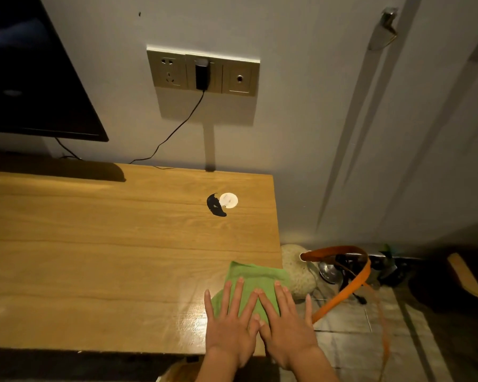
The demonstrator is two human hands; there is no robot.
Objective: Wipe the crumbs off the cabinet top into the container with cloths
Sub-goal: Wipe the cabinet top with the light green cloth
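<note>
A green cloth (255,277) lies flat on the wooden cabinet top (108,244), at its front right corner, slightly overhanging the right edge. My left hand (233,323) and my right hand (284,323) both press flat on the cloth, fingers spread, side by side and touching. No crumbs can be made out on the wood. An orange-rimmed container (342,271) stands on the floor just right of the cabinet, below the cloth's edge, with dark items and a metal object inside.
A small white disc (228,200) and a black curved piece (215,205) lie on the cabinet near the back right. A dark screen (33,73) hangs at the back left. Wall sockets with a plugged black adapter (202,74) and its cable sit above. Tiled floor lies to the right.
</note>
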